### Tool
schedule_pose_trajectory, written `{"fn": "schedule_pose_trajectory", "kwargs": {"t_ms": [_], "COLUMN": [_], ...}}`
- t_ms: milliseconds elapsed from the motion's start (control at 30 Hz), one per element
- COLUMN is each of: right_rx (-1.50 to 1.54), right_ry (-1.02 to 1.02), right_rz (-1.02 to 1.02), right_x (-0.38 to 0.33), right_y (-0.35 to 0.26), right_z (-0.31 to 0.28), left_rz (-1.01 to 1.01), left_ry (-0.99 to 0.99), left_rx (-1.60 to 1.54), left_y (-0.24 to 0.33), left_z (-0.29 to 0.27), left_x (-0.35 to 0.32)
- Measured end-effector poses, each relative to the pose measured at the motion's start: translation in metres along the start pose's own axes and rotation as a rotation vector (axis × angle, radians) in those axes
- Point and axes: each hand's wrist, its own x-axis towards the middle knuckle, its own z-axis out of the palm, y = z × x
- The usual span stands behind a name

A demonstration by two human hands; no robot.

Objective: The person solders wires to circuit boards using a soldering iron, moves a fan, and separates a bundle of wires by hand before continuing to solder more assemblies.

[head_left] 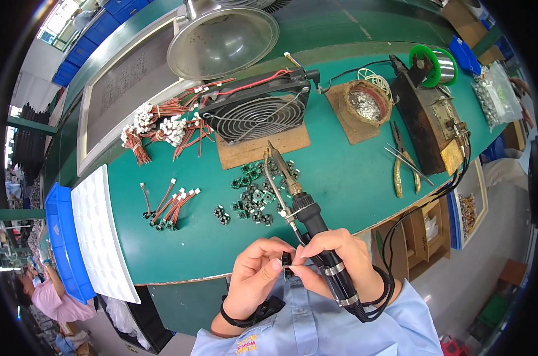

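Observation:
Close to my body, at the table's front edge, my left hand [256, 273] pinches a small dark circuit board [286, 258]. My right hand [347, 261] is wrapped round a black soldering iron [309, 212] with a thin metal feed tube along it; its tip points away, toward the fan. The thumb and forefinger of that hand also meet at the board, where a thin light strand shows; I cannot tell what it is. Beyond my hands lies a pile of small green and black boards [256, 200]. Left of them are several boards with red-brown wires [171, 209].
A black fan [260, 114] stands behind the pile, bundled wires with white connectors [165, 126] beside it. Rightward are a round dross pot [367, 105], pliers [397, 163], tweezers [410, 164], a metal box [420, 118] and a solder spool [446, 66]. A white tray [105, 237] edges the left.

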Motion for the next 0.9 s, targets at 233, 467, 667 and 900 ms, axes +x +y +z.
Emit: {"fn": "schedule_pose_trajectory", "kwargs": {"t_ms": [233,467,667,900], "right_rx": [-0.025,-0.046,-0.046,-0.031], "right_ry": [-0.051,-0.09,-0.092,-0.127], "right_rz": [0.028,0.036,0.045,0.066], "right_x": [0.002,0.004,0.004,0.007], "right_y": [-0.003,-0.002,-0.003,-0.004], "right_z": [-0.005,-0.008,-0.011,-0.017], "left_rz": [0.02,0.019,0.007,-0.071], "left_ry": [-0.002,-0.013,-0.015,0.016], "left_rx": [0.016,0.013,0.001,0.01], "left_y": [0.0,-0.001,0.0,0.007], "left_z": [0.0,-0.002,0.002,0.008], "left_x": [0.0,0.001,0.001,0.002]}}
